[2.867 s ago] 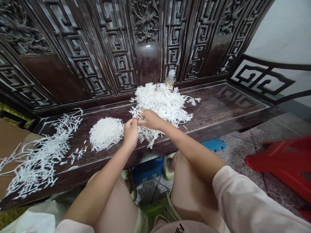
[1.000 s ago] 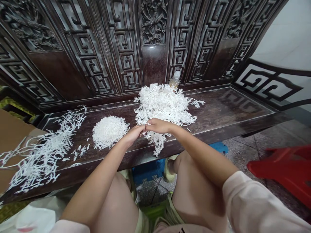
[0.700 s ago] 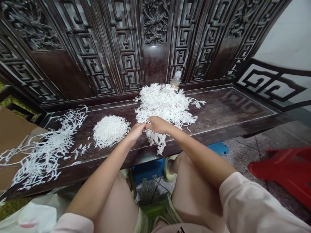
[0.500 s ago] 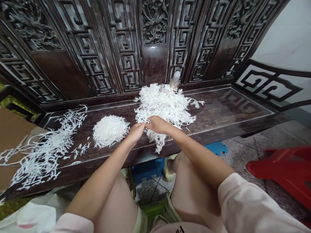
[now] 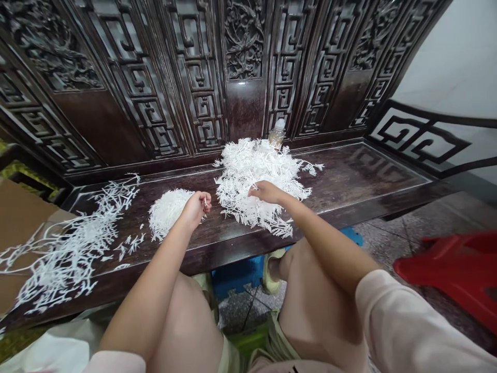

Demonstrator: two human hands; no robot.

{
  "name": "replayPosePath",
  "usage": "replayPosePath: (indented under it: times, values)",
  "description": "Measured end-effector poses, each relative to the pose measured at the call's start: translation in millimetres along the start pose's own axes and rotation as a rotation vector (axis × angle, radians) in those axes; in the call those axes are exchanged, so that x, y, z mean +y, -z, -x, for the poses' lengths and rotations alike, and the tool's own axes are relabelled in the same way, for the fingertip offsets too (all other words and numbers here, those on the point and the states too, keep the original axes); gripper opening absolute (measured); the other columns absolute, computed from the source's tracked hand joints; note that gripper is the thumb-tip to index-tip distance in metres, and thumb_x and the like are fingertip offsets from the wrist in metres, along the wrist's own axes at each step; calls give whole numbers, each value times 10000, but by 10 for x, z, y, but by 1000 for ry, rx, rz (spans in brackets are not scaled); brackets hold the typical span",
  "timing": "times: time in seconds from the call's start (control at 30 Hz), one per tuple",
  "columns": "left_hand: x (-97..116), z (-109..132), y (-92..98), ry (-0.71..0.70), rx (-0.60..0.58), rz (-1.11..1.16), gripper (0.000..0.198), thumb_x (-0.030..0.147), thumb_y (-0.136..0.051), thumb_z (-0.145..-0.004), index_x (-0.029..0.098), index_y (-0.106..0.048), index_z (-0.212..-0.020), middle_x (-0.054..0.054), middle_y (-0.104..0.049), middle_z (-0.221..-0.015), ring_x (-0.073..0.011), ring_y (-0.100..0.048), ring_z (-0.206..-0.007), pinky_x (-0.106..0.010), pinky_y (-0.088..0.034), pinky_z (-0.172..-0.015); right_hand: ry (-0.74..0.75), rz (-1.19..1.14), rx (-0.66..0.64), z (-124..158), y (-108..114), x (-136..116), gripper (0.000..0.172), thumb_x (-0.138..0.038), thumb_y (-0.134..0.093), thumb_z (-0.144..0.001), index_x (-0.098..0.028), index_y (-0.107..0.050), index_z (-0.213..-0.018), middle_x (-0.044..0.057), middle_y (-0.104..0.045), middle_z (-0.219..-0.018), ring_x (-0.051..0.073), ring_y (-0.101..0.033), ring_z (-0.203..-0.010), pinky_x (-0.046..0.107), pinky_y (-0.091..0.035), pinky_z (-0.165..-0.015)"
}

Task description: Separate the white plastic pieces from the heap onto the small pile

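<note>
My left hand (image 5: 196, 208) is closed, fingers curled, beside a low heap of small loose white pieces (image 5: 166, 211); a bit of white shows between its fingertips. At the near side of a larger tangled pile of white branching plastic sprigs (image 5: 252, 166), my right hand (image 5: 267, 191) pinches a white sprig, its tip showing at the fingers. Most of that sprig blends into the pile. Farther left lies a spread of long, thin white branched stems (image 5: 83, 238), with a few loose white bits (image 5: 130, 246) next to it.
Everything lies on a dark wooden bench (image 5: 341, 181) with a carved lattice back (image 5: 244, 103). A clear bottle (image 5: 277, 132) stands behind the large pile. A cardboard box (image 5: 23, 217) is at the left end, a red plastic stool (image 5: 450, 269) at the right on the floor.
My hands were together at the front of the large pile. My left hand has moved left to the small heap, and my right hand has shifted slightly right over the pile.
</note>
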State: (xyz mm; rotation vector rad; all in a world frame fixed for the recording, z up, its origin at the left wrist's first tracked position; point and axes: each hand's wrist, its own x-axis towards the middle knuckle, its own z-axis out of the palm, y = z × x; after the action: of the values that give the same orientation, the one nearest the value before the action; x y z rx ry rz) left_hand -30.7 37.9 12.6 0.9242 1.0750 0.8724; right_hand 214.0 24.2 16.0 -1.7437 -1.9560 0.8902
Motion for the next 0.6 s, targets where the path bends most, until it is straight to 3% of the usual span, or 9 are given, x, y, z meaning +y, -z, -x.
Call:
replayPosePath:
  times: [0.13, 0.27, 0.37, 0.5, 0.6]
  values:
    - [-102, -130, -81, 185, -10, 131, 103, 134, -382, -585, 131, -478, -623, 5, -413, -522, -69, -392, -444, -197, -275, -427, 84, -109, -120, 38, -161, -268, 266, -316, -464, -749, -133, -638, -833, 49, -610, -842, 109, -494, -663, 224, -351, -608]
    - [-157, -118, -123, 184, -62, 21, 125, 169, -419, -613, 133, -503, -699, 49, -339, -475, -46, -265, -374, -191, -197, -402, 115, -130, -188, -17, -213, -369, 211, -261, -460, -742, -139, -623, -797, 52, -614, -859, 111, -504, -688, 223, -365, -624]
    - [-165, -97, -143, 65, -105, -203, 165, 285, -479, -648, 159, -532, -740, 64, -329, -471, -56, -254, -390, -200, -204, -430, 137, -130, -216, -59, -246, -355, 184, -232, -454, -737, -139, -608, -777, 45, -617, -825, 117, -516, -716, 230, -377, -654]
    - [-177, -68, -205, -228, -172, -621, 220, 376, -546, -623, 172, -579, -699, 11, -529, -639, -116, -433, -597, -222, -302, -576, 119, -163, -253, -58, -268, -334, 179, -199, -444, -728, -128, -605, -760, 56, -623, -833, 113, -526, -716, 228, -386, -656]
    - [-203, -30, -244, -282, -195, -810, 251, 412, -501, -666, 184, -591, -715, 11, -544, -647, -139, -447, -630, -229, -303, -601, 114, -164, -262, -52, -262, -321, 187, -187, -441, -721, -122, -614, -744, 56, -626, -801, 105, -518, -685, 218, -379, -629]
